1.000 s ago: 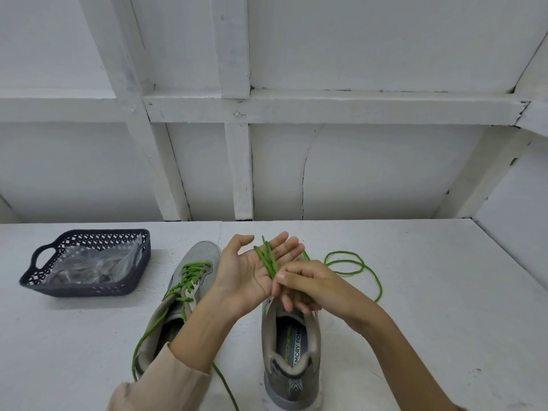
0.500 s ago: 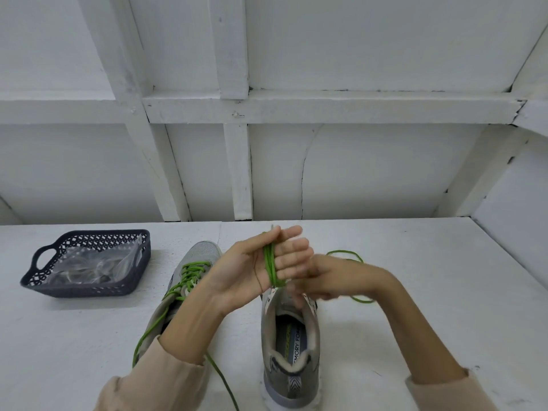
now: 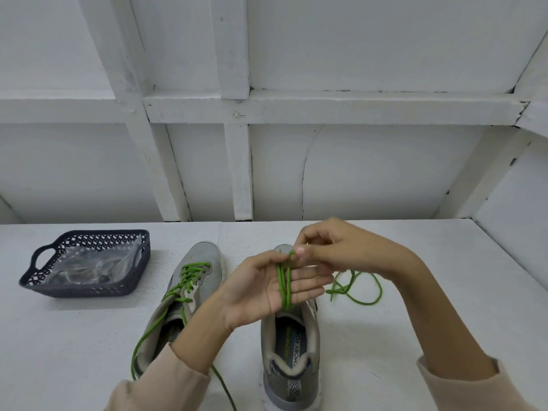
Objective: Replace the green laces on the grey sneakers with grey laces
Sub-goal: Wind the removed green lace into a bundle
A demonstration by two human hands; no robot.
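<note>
**Two hands, one green lace coiled between them**

Widest of all is the white table (image 3: 415,336), which carries everything. At its left stands a dark perforated basket (image 3: 86,292) with a crumpled clear bag (image 3: 89,265) inside; what the bag holds cannot be made out. Right of the basket lies the laced sneaker (image 3: 204,259), grey, toe pointing away. A threaded green lace (image 3: 189,277) runs through its eyelets and trails toward the near edge. The other sneaker (image 3: 289,360) sits just beside it, its front hidden behind the hands.

The left hand (image 3: 261,292) is held above that shoe, palm up and fingers straight and together. The loose green lace (image 3: 284,289) is wound in several turns around them. The right hand (image 3: 335,247) is just beyond and touches the left fingers, its thumb and forefinger pinching the lace at the top of the coil. The lace's free tail loops on the table under the right wrist.
</note>
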